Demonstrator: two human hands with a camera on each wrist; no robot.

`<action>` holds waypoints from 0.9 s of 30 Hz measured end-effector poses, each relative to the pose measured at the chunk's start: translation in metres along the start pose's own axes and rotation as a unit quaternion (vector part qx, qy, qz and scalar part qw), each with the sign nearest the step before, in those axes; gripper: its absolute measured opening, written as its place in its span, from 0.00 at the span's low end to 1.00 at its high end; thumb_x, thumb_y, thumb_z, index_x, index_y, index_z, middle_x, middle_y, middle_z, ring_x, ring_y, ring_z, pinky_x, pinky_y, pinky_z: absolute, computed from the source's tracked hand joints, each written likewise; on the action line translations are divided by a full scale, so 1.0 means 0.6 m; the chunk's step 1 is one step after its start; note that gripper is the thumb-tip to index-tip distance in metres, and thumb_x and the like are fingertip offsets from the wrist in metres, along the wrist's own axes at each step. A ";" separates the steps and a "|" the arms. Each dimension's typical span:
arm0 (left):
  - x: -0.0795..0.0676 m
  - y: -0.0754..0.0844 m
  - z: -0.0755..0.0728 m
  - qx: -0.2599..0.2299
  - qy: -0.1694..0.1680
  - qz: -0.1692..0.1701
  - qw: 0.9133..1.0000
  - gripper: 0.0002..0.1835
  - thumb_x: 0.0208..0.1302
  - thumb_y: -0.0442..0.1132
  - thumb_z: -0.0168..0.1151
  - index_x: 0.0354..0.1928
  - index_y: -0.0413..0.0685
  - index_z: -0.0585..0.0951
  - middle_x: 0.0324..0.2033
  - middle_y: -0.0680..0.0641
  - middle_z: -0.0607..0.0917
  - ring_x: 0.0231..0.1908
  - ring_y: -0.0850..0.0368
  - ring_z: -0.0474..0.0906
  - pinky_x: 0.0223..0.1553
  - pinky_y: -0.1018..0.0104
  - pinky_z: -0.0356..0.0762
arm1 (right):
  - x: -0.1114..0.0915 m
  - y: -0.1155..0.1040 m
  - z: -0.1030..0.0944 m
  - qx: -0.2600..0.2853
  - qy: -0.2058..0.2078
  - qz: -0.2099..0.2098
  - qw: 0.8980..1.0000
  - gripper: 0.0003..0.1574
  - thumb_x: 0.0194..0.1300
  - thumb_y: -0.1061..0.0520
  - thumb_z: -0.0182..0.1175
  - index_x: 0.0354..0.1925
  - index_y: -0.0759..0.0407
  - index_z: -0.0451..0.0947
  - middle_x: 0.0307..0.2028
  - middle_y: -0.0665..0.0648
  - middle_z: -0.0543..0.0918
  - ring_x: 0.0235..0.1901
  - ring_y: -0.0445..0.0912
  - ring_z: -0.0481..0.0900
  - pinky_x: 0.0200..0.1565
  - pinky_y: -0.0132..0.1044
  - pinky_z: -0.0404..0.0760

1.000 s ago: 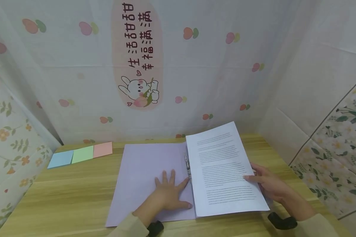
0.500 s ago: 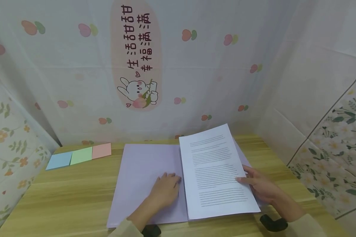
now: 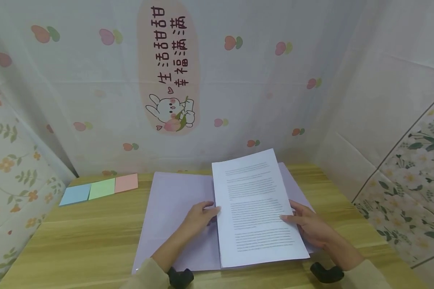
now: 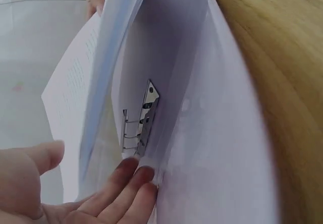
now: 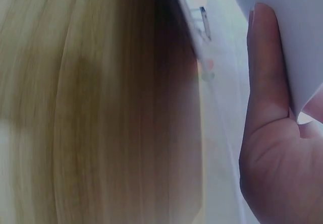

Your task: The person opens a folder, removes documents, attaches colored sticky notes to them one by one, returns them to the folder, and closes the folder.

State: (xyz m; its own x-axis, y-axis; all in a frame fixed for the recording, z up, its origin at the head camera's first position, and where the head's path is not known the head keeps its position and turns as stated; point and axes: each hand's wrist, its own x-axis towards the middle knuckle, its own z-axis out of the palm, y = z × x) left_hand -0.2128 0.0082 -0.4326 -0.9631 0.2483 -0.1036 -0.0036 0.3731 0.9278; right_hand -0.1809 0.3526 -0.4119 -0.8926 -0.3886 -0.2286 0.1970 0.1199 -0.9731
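A stack of printed paper (image 3: 256,208) is held up at a tilt over an opened lilac folder (image 3: 177,192). My right hand (image 3: 312,224) grips the stack's right edge, thumb on the printed side and fingers underneath, as the right wrist view also shows one long finger (image 5: 265,67) flat against the back. At the stack's left edge is my left hand (image 3: 199,216), its thumb near the printed face. In the left wrist view its fingers (image 4: 136,193) reach behind the sheets, fairly straight, close to the folder's metal clip (image 4: 146,118). The clip's prongs stand apart from the paper.
Blue (image 3: 75,194), green (image 3: 102,188) and pink (image 3: 126,182) sticky note pads lie in a row at the back left of the wooden table (image 3: 83,237). A patterned white curtain (image 3: 220,88) hangs behind the table, with more cloth along both sides.
The right hand has carried the paper stack leftward over the folder, away from the clip side. My left hand has lifted from the folder's left cover and come to the stack's left edge.
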 end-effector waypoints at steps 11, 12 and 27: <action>0.004 -0.009 -0.014 -0.099 -0.004 -0.025 0.995 0.29 0.68 0.37 0.65 0.65 0.29 0.71 0.41 0.35 0.90 0.34 0.49 0.90 0.35 0.59 0.88 | 0.012 -0.007 0.037 -0.013 0.016 -0.015 1.000 0.48 0.76 0.56 0.56 0.80 0.65 0.40 0.50 0.51 0.86 0.46 0.48 0.88 0.45 0.41 0.87; 0.003 -0.010 -0.016 -0.105 0.001 -0.029 0.994 0.29 0.67 0.37 0.65 0.66 0.30 0.71 0.42 0.35 0.90 0.35 0.50 0.90 0.35 0.59 0.88 | 0.013 -0.007 0.041 -0.013 0.019 -0.012 1.000 0.48 0.76 0.55 0.56 0.80 0.64 0.41 0.50 0.50 0.86 0.45 0.48 0.88 0.45 0.41 0.86; -0.037 -0.017 -0.125 -0.138 0.119 -0.041 0.982 0.26 0.69 0.39 0.63 0.66 0.39 0.75 0.48 0.37 0.89 0.40 0.55 0.89 0.36 0.68 0.82 | 0.018 -0.002 0.142 -0.327 0.231 -0.068 0.914 0.25 0.79 0.54 0.49 0.69 0.57 0.71 0.58 0.63 0.84 0.48 0.50 0.86 0.44 0.36 0.83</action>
State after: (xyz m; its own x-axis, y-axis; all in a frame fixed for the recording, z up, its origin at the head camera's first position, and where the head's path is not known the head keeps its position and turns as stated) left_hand -0.2116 -0.0685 -0.4129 -0.9922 -0.0009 -0.1250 -0.1242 0.1177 0.9852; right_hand -0.1562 0.2703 -0.4157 -0.9965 -0.0310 0.0775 -0.0780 0.6778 -0.7311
